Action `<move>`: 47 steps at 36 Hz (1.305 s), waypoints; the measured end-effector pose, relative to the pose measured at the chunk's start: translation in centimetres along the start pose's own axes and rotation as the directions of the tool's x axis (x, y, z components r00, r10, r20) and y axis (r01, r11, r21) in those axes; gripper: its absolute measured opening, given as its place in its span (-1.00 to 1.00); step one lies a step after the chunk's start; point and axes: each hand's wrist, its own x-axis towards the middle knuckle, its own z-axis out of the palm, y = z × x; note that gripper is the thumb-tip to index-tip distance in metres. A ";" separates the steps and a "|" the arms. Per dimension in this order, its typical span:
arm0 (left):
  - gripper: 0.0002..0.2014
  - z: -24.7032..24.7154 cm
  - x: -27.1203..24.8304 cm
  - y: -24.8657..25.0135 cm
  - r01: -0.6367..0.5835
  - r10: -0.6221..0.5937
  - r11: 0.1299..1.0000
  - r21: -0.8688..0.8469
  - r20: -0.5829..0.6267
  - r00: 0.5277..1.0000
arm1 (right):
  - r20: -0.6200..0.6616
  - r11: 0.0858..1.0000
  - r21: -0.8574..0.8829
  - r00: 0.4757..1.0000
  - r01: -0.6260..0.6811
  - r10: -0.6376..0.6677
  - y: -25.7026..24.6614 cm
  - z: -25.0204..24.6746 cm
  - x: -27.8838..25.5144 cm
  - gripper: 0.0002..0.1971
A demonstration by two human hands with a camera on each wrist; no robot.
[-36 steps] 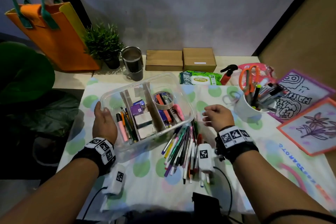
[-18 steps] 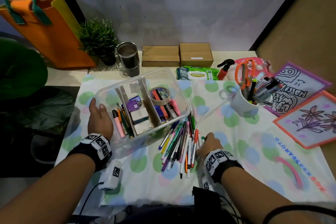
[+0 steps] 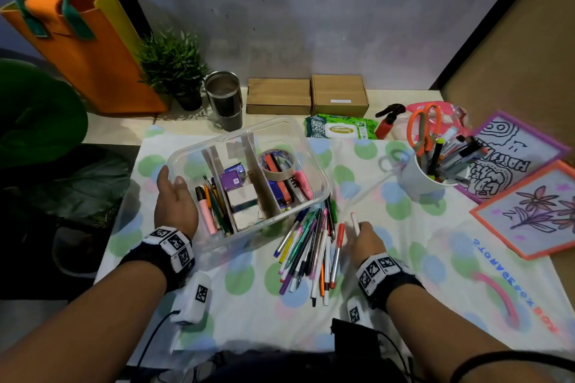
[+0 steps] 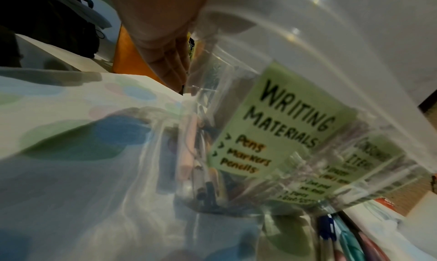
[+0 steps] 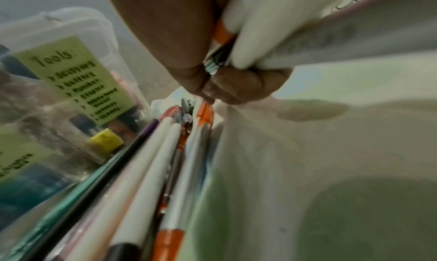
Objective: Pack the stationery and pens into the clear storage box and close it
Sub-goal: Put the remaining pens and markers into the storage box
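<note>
Clear storage box (image 3: 314, 165): open-topped, on the dotted cloth (image 3: 404, 258) covering the worktop; card dividers make three compartments. Left one holds pens and pencils, middle one small boxes, right one a tape roll (image 3: 278, 164) and tools. Green labels on the near wall read "Writing Materials" (image 4: 283, 123) and "Tools" (image 5: 78, 78)

Left hand (image 3: 175, 205): against the box's left end wall, fingers (image 4: 170, 63) straight and together on the plastic, thumb over the rim

Loose pens (image 3: 311, 246): a heap on the cloth just in front of the box's near right corner

Right hand (image 3: 365, 241): at the right edge of the heap, fingers (image 5: 236, 85) curled round a few pens, one white pen (image 3: 354, 222) sticking out forward

White mug (image 3: 426, 177): well right of the box, stuffed with markers and orange scissors (image 3: 424, 127)
</note>
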 end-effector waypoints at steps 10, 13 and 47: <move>-0.51 0.0 0.0 0.0 -0.006 0.006 1.000 -0.014 0.007 1.000 | 0.037 0.986 -0.165 0.999 0.011 -0.005 -1.2 1.0 -0.7 -0.72; -0.52 0.0 0.0 -0.1 0.003 -0.003 1.000 -0.020 0.008 1.000 | 0.050 0.987 -0.156 0.998 -0.041 0.049 -1.0 0.1 -0.3 -0.73; -0.54 -0.2 0.0 -0.2 0.029 -0.024 0.992 -0.125 0.038 0.999 | 0.482 0.669 0.736 0.778 -0.109 -0.404 -21.0 1.5 -5.6 -0.80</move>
